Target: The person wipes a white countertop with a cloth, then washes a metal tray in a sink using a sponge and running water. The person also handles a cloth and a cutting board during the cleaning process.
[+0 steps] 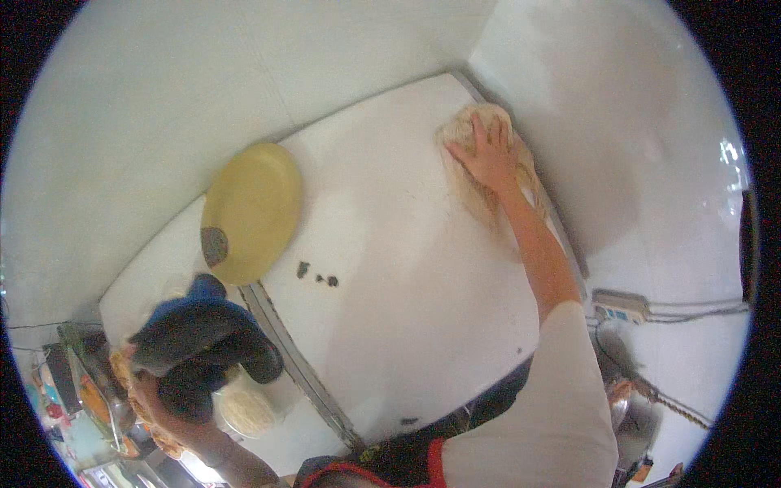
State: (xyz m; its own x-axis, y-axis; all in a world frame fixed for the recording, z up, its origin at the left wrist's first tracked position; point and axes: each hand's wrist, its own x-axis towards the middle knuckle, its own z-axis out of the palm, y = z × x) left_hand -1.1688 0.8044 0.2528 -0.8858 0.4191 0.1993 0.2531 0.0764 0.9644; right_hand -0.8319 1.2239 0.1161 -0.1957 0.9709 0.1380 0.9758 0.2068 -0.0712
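My right hand [488,155] lies spread on a bunched beige cloth [459,130], pressing it to the white tabletop [396,274] near the far right corner. At lower left, my left hand [149,393] grips a blue-and-black object [207,335]; blur hides what it is. Just right of that hand, a pale round container [247,405] holds light, stringy-looking material. A yellow oval tray [253,207], dark-patched at its lower left edge, rests by the back wall. Several small black bits [317,276] lie right of it.
A grey seam strip [299,360] crosses the tabletop. Walls border its back and right sides. A power strip [619,306] with cables sits at the right. Cluttered goods [91,390] fill the lower left, beside an orange-brown item [137,409] near my left wrist.
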